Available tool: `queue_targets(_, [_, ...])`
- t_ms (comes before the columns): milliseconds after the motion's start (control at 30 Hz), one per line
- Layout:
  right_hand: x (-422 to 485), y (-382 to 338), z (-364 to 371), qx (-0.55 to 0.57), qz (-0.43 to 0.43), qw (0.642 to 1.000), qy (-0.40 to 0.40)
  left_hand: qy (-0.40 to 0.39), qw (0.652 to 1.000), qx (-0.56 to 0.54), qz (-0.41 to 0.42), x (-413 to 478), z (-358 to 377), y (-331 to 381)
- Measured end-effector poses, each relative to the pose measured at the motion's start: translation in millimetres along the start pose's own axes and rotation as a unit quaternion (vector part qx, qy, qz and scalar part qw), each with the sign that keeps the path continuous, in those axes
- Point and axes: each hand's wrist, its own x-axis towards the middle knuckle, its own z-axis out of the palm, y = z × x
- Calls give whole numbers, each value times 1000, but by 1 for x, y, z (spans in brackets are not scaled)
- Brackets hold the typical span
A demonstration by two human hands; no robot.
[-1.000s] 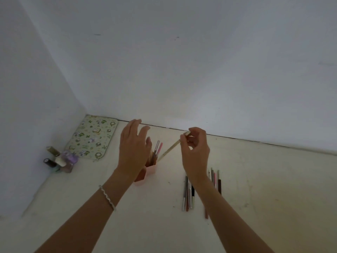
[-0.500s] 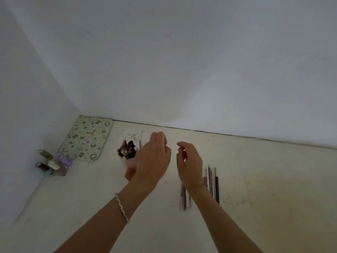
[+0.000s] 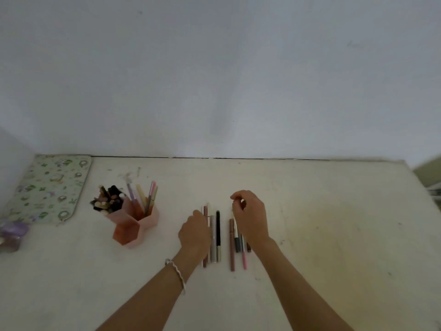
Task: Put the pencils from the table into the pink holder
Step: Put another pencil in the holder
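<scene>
The pink holder (image 3: 133, 226) stands at the left of the table with several pencils upright in it. Two rows of loose pencils lie side by side on the table: a left row (image 3: 217, 235) and a right row (image 3: 232, 247). My left hand (image 3: 194, 234) rests knuckles-up on the left row, its fingertips down at the leftmost brown pencil and hidden from me. My right hand (image 3: 251, 217) hovers over the far ends of the right row, thumb and forefinger curled close with a small gap and nothing seen between them.
A green patterned mat (image 3: 50, 189) lies in the far left corner, with small bottles (image 3: 12, 232) in front of it at the frame's edge. The wall runs along the table's back. The table's right edge (image 3: 420, 182) shows at the far right.
The cream pencil my right hand held over the holder is gone from it. Both hands have moved right, away from the holder, down to the loose pencils.
</scene>
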Motion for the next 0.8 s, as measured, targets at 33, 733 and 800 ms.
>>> queue_targets(33, [0, 3, 1, 4, 7, 1000, -1, -5, 1000, 1, -5, 2, 0, 0])
queue_targets(733, [-4, -25, 89, -259, -4, 945, -200, 196, 941, -209, 178, 12, -112, -24])
queue_targets(800, [-3, -24, 91, -246, 3, 948, -202, 231, 925, -238, 184, 10, -129, -32])
